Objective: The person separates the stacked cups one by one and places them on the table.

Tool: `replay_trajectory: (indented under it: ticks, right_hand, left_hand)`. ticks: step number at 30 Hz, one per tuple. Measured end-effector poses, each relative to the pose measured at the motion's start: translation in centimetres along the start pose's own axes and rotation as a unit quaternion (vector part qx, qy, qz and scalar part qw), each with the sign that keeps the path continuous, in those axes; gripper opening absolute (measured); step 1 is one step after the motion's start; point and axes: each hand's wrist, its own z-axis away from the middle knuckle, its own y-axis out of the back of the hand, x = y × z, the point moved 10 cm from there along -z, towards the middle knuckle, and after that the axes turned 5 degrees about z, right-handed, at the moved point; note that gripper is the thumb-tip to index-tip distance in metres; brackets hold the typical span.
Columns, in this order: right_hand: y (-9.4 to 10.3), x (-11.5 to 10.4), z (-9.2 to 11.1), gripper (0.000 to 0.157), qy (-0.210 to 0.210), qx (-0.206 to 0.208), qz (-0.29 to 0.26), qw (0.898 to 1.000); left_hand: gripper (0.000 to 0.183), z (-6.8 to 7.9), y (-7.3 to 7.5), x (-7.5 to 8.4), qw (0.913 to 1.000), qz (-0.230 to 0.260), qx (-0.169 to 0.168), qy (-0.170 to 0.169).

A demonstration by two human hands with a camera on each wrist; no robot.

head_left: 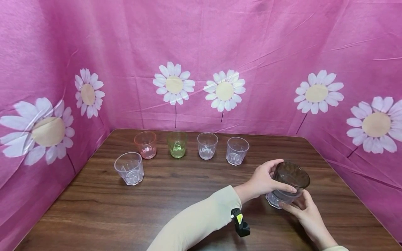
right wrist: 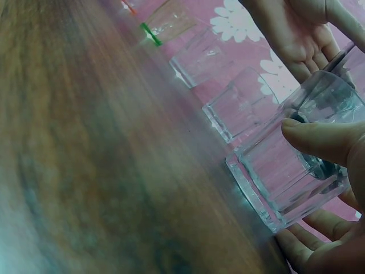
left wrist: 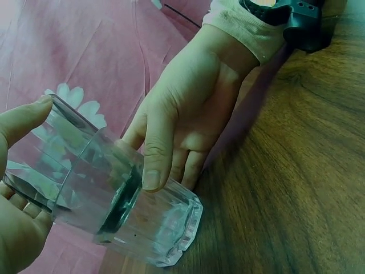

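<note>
At the right of the table in the head view, a dark smoky cup (head_left: 292, 174) sits partly inside a clear cup (head_left: 274, 201). My left hand (head_left: 262, 179) grips the dark cup near its rim, thumb along the near side. Lower down, my right hand (head_left: 309, 214) holds the clear cup between thumb and fingers. The clear cup's faceted base (left wrist: 181, 231) is close over the table in the left wrist view. In the right wrist view, the right thumb (right wrist: 322, 140) lies across the clear cup's side.
A row of cups stands along the back: a red one (head_left: 146, 145), a green one (head_left: 177, 145) and two clear ones (head_left: 207, 147) (head_left: 237, 151). Another clear cup (head_left: 129, 170) stands front left. Pink flowered cloth (head_left: 201, 42) surrounds the wooden table (head_left: 110, 216).
</note>
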Motion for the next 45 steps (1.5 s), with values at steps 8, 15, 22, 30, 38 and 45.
replay_trajectory:
  ticks: [8,15,22,30,38,45]
  right_hand:
    - [0.0,-0.2,-0.1,0.062,0.011,0.002,-0.001,1.000]
    - [0.0,-0.3,-0.1,0.067,0.023,-0.001,-0.014,1.000]
    - [0.0,-0.4,-0.1,0.065,0.028,0.000,-0.017,0.999]
    - [0.1,0.0,-0.3,0.061,0.003,0.008,0.015,1.000]
    - [0.3,0.1,-0.2,0.065,-0.001,0.021,0.027,0.999]
    - [0.4,0.1,-0.2,0.066,-0.002,0.020,0.027,0.999]
  left_hand:
    - [0.078,-0.2,0.2,1.2,0.9987,0.047,0.014,-0.014]
    - [0.079,-0.3,0.7,2.8,0.9981,0.053,0.015,-0.030]
    - [0.078,0.1,1.4,3.9,0.9960,0.080,0.013,-0.037]
    - [0.079,0.6,3.3,4.5,0.9900,0.125,0.002,-0.064]
    - [0.081,1.6,6.6,4.0,0.9884,0.141,0.020,-0.053]
    - [0.081,2.6,9.3,3.5,0.9915,0.110,0.040,-0.056]
